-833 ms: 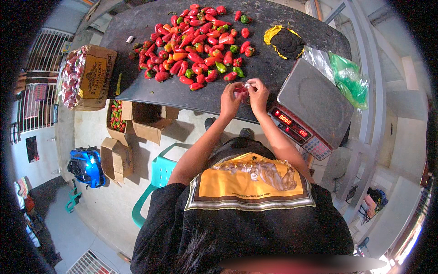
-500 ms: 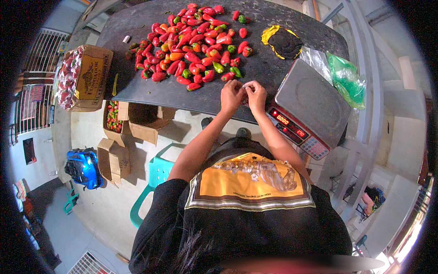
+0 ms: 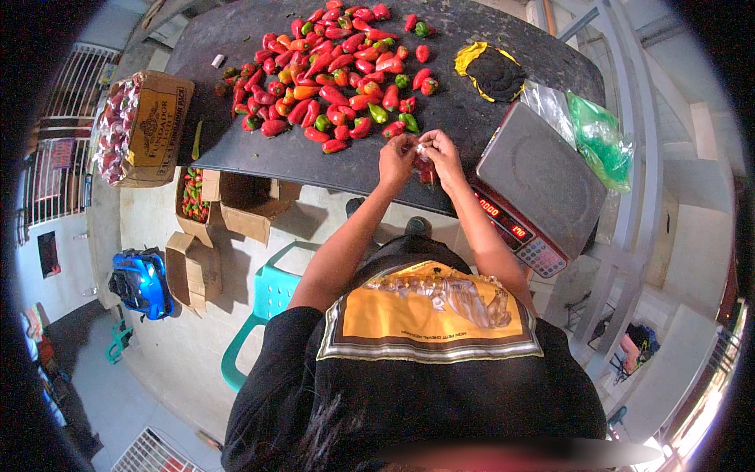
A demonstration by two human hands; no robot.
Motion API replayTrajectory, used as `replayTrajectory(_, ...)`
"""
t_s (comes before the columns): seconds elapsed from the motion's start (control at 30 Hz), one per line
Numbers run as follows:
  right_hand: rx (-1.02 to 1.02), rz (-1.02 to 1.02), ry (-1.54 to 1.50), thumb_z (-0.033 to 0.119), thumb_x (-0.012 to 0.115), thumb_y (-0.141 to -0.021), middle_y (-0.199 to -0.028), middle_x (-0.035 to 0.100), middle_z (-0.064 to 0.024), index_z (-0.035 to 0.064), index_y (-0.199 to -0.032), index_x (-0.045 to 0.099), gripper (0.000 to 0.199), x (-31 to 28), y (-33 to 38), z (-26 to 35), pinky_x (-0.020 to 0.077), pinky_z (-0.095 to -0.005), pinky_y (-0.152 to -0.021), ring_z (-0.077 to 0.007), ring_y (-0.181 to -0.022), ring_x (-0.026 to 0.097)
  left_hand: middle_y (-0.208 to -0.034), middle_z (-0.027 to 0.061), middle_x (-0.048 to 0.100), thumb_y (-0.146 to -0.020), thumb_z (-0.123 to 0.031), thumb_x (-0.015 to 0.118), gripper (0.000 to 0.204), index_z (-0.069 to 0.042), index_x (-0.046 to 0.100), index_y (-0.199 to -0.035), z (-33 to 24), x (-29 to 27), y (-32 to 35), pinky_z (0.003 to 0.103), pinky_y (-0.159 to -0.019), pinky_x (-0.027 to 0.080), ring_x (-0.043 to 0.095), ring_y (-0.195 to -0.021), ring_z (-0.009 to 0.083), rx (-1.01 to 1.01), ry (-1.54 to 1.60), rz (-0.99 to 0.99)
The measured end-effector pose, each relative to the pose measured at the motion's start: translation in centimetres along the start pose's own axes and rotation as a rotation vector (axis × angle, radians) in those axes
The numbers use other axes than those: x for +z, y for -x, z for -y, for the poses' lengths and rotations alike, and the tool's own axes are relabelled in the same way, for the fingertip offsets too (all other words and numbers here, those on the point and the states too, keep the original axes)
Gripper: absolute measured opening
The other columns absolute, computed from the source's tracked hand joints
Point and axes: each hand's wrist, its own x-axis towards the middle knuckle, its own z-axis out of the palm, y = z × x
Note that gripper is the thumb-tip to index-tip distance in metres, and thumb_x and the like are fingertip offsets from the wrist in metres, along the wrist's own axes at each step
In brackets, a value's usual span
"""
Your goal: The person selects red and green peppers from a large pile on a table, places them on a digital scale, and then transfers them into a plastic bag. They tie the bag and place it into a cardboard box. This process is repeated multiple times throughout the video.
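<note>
Near the front edge of the dark table (image 3: 259, 149), the left hand (image 3: 395, 160) and the right hand (image 3: 442, 153) meet and pinch together a small clear bag with red peppers (image 3: 425, 167). Beside them stands a digital scale (image 3: 535, 185), and behind lies the pepper pile (image 3: 334, 75).

The person wears a black short-sleeved shirt (image 3: 440, 393) with a yellow-orange printed panel (image 3: 429, 311), forearms bare.
</note>
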Motion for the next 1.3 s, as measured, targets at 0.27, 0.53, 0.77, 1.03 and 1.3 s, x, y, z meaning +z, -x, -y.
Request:
replayTrajectory(0.27, 0.032, -0.178, 0.008, -0.004, 0.062, -0.079, -0.082, 0.061, -0.0041, 0.0017, -0.094, 0.056, 0.017, 0.1, -0.5, -0.9, 0.0472, -0.0234, -0.072, -0.0106, -0.076, 0.059, -0.081, 0.0118, 0.065, -0.078, -0.006, 0.065, 0.013, 0.0, 0.062, -0.089, -1.9, 0.2, 1.2, 0.03, -0.064, 0.049, 0.061, -0.068, 0.0158, -0.086, 0.194, -0.09)
replayTrajectory(0.53, -0.064, -0.253, 0.191, -0.004, 0.058, -0.081, -0.082, 0.065, -0.0059, 0.0011, -0.088, 0.06, 0.009, 0.5, -0.4, -0.4, 0.0473, -0.025, -0.067, -0.0119, -0.075, 0.062, -0.081, 0.0148, 0.058, -0.078, -0.003, 0.06, 0.012, -0.002, 0.061, -0.089, -4.1, -0.2, 1.3, 0.038, -0.065, 0.048, 0.061, -0.073, 0.0323, 0.172, -0.12, -0.103)
replayTrajectory(0.77, -0.253, -0.227, 0.748, 0.0, 0.054, -0.075, -0.082, 0.061, -0.0182, -0.002, -0.082, 0.062, 0.011, 1.1, 0.9, 1.7, 0.0463, -0.0423, -0.077, -0.0358, -0.081, 0.059, -0.088, 0.0151, 0.056, -0.08, -0.004, 0.056, 0.009, -0.004, 0.054, -0.089, -4.6, 0.3, 1.5, 0.045, -0.063, 0.046, 0.058, -0.079, 0.0395, 0.193, -0.235, -0.087)
replayTrajectory(1.03, -0.461, -0.132, 0.796, 0.002, 0.057, -0.076, -0.095, 0.055, -0.0151, -0.003, -0.087, 0.057, 0.013, 1.0, -0.7, 2.8, 0.0439, -0.0404, -0.083, -0.0335, -0.093, 0.055, -0.089, 0.0158, 0.055, -0.082, -0.01, 0.055, 0.009, -0.005, 0.052, -0.09, -6.8, -1.0, -0.1, 0.046, -0.064, 0.046, 0.058, -0.08, 0.0392, 0.203, -0.309, -0.19)
replayTrajectory(1.3, -0.374, 0.072, 0.629, 0.008, 0.06, -0.081, -0.09, 0.058, -0.0158, -0.004, -0.09, 0.059, 0.015, 2.4, -0.3, 2.7, 0.045, -0.0379, -0.079, -0.0326, -0.088, 0.057, -0.09, 0.0154, 0.057, -0.081, -0.008, 0.056, 0.012, -0.005, 0.055, -0.092, -7.6, -3.8, 0.9, 0.044, -0.068, 0.047, 0.059, -0.082, 0.0378, 0.14, -0.279, -0.301)
